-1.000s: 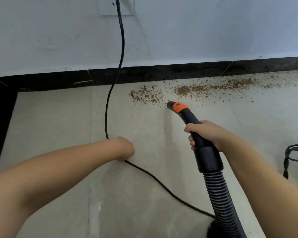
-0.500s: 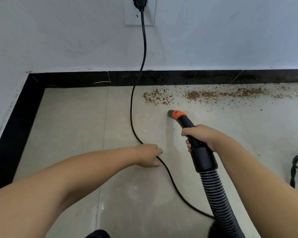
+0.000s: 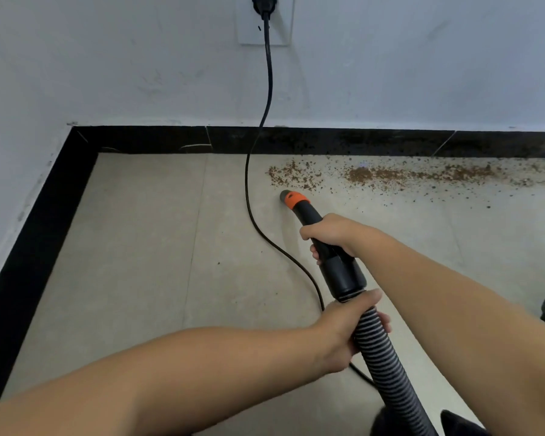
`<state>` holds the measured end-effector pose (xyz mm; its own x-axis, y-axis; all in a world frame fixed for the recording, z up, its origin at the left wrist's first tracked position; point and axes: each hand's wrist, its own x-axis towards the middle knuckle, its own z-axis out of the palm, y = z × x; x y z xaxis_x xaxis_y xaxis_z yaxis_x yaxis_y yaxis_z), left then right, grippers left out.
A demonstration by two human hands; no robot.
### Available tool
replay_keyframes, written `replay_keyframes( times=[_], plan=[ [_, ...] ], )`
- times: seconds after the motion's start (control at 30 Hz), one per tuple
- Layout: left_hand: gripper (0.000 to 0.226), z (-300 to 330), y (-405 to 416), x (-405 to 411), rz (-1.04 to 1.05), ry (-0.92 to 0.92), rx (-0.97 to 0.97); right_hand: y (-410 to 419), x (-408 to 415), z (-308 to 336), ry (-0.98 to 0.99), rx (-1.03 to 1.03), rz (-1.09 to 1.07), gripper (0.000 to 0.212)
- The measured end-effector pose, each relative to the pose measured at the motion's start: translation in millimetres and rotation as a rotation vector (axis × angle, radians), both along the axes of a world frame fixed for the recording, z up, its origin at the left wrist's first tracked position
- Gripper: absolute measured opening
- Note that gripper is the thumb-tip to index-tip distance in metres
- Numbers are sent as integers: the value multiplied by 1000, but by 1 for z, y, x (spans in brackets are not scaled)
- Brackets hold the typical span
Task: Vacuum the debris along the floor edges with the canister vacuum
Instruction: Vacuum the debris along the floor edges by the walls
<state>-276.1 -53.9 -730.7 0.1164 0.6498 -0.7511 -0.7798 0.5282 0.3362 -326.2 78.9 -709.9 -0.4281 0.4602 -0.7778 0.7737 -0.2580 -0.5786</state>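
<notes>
Head view: the right hand (image 3: 332, 236) grips the black wand (image 3: 315, 225) of the vacuum, fingers curled round it just above its wide black cuff. The wand ends in an orange collar and a grey nozzle (image 3: 286, 195), which sits low at the floor (image 3: 145, 247), just near of the left end of the debris (image 3: 375, 176). That brown crumb trail runs right along the black skirting (image 3: 328, 141). The left hand (image 3: 346, 328) grips the ribbed grey-black hose (image 3: 381, 357) below the cuff. A black cord (image 3: 266, 73) drops from the wall socket (image 3: 266, 18) and curves across the floor, left of the wand.
</notes>
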Motion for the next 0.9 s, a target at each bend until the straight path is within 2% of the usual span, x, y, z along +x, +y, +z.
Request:
replay_keyframes(
  times=[0.13, 0.3, 0.4, 0.57, 0.9],
  plan=[
    [21, 14, 16, 17, 40, -15, -14, 17, 14, 8, -61, 27, 18, 23],
    [20, 26, 36, 34, -68, -19, 33, 52, 54, 15, -149, 17, -72, 22],
    [18, 26, 42, 34, -115, 16, 21, 60, 65, 13, -118, 2, -147, 23],
    [17, 20, 31, 14, -95, 74, -68, 43, 43, 3, -22, -17, -181, 18],
    [18, 34, 1, -37, -77, 105, -158, 6, -13, 8, 57, -116, -81, 16]
  ],
)
